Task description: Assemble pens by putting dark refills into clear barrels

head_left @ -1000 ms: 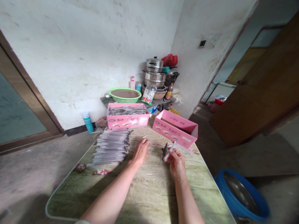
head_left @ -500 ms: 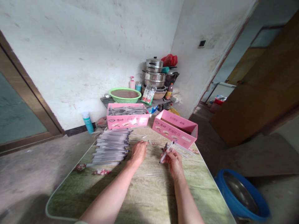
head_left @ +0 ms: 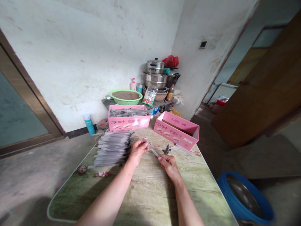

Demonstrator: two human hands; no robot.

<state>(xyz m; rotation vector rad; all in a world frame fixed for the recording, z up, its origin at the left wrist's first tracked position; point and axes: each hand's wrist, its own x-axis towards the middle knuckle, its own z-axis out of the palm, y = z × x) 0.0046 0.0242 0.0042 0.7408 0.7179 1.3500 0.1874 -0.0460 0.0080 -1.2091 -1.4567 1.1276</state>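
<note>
My right hand point(head_left: 169, 165) is closed on a slim clear pen point(head_left: 154, 153), its far end pointing up and left toward my other hand. Opposite it, my left hand point(head_left: 137, 152) pinches its thumb and fingers together; what they hold is too small to make out. A small pile of dark pen parts point(head_left: 167, 149) lies just beyond my right fingers. Left of my left hand, a stack of clear pens point(head_left: 111, 149) with dark ends covers the table. Several clear thin pieces point(head_left: 183, 151) lie in front of the right-hand box.
One pink box point(head_left: 129, 123) full of pens stands at the table's back; another pink box point(head_left: 176, 131) sits at back right. Behind are a green basin point(head_left: 126, 101) and stacked pots point(head_left: 155, 77). A blue tub point(head_left: 244, 197) is on the floor right of the wooden table point(head_left: 150, 194).
My right hand has turned the pen and brought it left, lower toward the table. My left hand has lifted and turned, with its pinched fingertips now facing the pen.
</note>
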